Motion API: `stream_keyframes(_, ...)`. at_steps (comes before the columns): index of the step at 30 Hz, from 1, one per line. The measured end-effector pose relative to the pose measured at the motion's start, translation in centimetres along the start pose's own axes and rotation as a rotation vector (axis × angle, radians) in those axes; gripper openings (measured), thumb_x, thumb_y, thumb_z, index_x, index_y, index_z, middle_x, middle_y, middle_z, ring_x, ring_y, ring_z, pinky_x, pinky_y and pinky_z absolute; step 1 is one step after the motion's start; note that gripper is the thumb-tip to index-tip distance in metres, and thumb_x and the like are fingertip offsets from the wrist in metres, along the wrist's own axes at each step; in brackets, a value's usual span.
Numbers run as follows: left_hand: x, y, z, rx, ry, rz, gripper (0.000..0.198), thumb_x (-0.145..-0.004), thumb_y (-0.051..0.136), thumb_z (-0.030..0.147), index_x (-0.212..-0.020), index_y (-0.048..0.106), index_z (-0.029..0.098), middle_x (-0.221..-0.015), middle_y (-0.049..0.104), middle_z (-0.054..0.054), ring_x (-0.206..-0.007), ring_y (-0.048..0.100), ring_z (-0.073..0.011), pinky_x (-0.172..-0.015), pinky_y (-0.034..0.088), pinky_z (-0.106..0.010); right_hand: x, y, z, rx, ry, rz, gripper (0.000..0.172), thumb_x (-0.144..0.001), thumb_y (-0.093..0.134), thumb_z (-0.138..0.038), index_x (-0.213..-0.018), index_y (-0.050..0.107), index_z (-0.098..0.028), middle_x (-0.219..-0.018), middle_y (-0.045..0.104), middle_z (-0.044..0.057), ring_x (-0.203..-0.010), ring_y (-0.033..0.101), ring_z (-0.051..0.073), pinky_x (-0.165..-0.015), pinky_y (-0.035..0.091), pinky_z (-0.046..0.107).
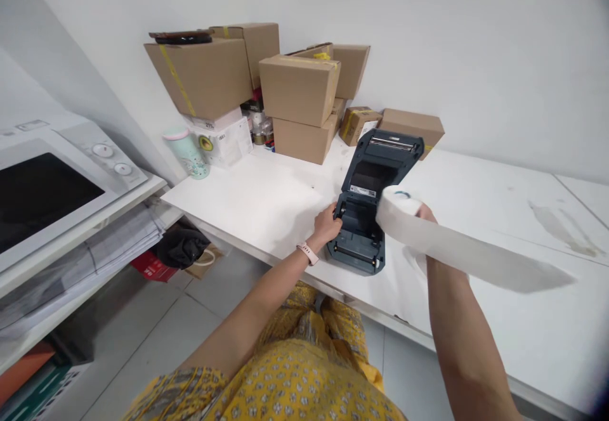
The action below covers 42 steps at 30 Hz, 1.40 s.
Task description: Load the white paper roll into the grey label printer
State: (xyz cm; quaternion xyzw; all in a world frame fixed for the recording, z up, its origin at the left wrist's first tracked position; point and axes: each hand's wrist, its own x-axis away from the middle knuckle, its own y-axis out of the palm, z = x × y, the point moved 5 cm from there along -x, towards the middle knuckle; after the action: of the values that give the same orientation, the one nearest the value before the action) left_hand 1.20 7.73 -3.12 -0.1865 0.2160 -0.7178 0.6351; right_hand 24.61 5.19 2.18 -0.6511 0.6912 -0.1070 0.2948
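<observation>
A dark grey label printer [359, 243] stands on the white table with its lid [375, 167] raised. Its inner bay shows rollers and no roll in it. My left hand [327, 224] is closed on the printer's left side, fingers curled over the edge. In my right hand [425, 213] is a roll of white labels [399, 208], held close to the right side of the printer. A long loose strip trails from the roll toward the right. My right fingers are partly hidden behind the roll and strip.
Cardboard boxes [299, 91] are stacked against the wall behind the table [266, 199]. A mint tumbler [188, 153] stands at the table's left end beside a white box [223, 142]. Left of it, a microwave [61, 174] sits on a shelf over stacked papers [95, 250].
</observation>
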Motion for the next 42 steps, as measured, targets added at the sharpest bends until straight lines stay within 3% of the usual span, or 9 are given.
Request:
stream_keyframes(3,0.0,0.1,-0.2,0.010,-0.007,-0.002,0.065,-0.077,0.053,0.013,-0.140,0.055,0.027,-0.136,0.065,-0.002,-0.124,0.061,-0.0279,-0.107,0.046,-0.040,-1.7,2.5,-3.0,0.097,-0.034,-0.231,0.069,-0.070,0.075,-0.041,-0.133,0.056,-0.021,-0.126,0.068,0.010,-0.112,0.065,0.029,-0.095,0.053,0.040)
stream_keyframes(5,-0.1,0.2,-0.3,-0.012,-0.021,-0.011,0.067,-0.078,0.053,0.013,-0.143,0.052,0.025,-0.139,0.063,-0.004,-0.127,0.059,-0.0283,-0.109,0.044,-0.041,-2.7,4.1,-3.6,0.244,-0.031,-0.344,0.074,-0.065,0.079,-0.042,-0.132,0.056,-0.022,-0.127,0.066,0.009,-0.112,0.064,0.029,-0.097,0.052,0.042)
stream_keyframes(16,0.0,0.0,-0.2,-0.017,-0.018,-0.011,0.064,-0.078,0.051,0.011,-0.141,0.054,0.026,-0.134,0.067,-0.004,-0.123,0.062,-0.0266,-0.106,0.045,-0.037,-4.5,8.3,-1.7,0.791,-0.032,-0.599,0.073,-0.068,0.076,-0.050,-0.132,0.058,-0.020,-0.129,0.066,0.015,-0.114,0.064,0.035,-0.091,0.052,0.041)
stream_keyframes(21,0.0,-0.1,-0.2,0.002,-0.035,-0.003,0.064,-0.078,0.052,0.013,-0.141,0.055,0.025,-0.133,0.067,-0.005,-0.123,0.062,-0.0289,-0.108,0.044,-0.040,-4.4,9.2,-1.0,0.815,-0.051,-0.542,0.076,-0.073,0.075,-0.051,-0.139,0.055,-0.019,-0.134,0.064,0.019,-0.119,0.062,0.039,-0.098,0.048,0.049)
stream_keyframes(24,-0.1,-0.1,-0.2,0.013,-0.040,0.006,0.064,-0.077,0.052,0.013,-0.139,0.057,0.027,-0.129,0.069,-0.003,-0.120,0.063,-0.0288,-0.106,0.045,-0.040,-3.2,8.9,-0.8,0.768,-0.127,-0.468,0.069,-0.085,0.065,-0.051,-0.144,0.050,-0.021,-0.144,0.058,0.016,-0.130,0.055,0.037,-0.107,0.043,0.051)
stream_keyframes(29,-0.1,0.2,-0.6,0.052,-0.036,0.019,0.063,-0.077,0.052,0.014,-0.138,0.057,0.028,-0.130,0.069,-0.002,-0.119,0.063,-0.0266,-0.106,0.045,-0.038,2.6,8.6,-2.1,0.454,-0.364,-0.226,0.046,-0.100,0.041,-0.042,-0.135,0.060,-0.019,-0.145,0.057,0.013,-0.138,0.050,0.027,-0.113,0.043,0.048)
stream_keyframes(35,-0.1,0.4,-1.0,0.098,-0.038,0.030,0.062,-0.077,0.052,0.015,-0.137,0.058,0.028,-0.130,0.069,-0.001,-0.117,0.065,-0.0236,-0.104,0.047,-0.035,9.4,10.2,-3.8,0.631,-0.339,-0.053,0.045,-0.104,0.037,-0.032,-0.141,0.055,-0.016,-0.144,0.058,0.012,-0.134,0.055,0.026,-0.117,0.037,0.051)
stream_keyframes(42,-0.2,0.6,-1.2,0.125,-0.042,0.033,0.061,-0.077,0.052,0.015,-0.136,0.058,0.027,-0.128,0.070,0.000,-0.114,0.066,-0.0219,-0.102,0.048,-0.033,12.0,12.3,-5.4,0.720,-0.374,0.110,0.051,-0.101,0.043,-0.030,-0.150,0.043,-0.016,-0.148,0.053,0.017,-0.137,0.052,0.033,-0.107,0.047,0.050)
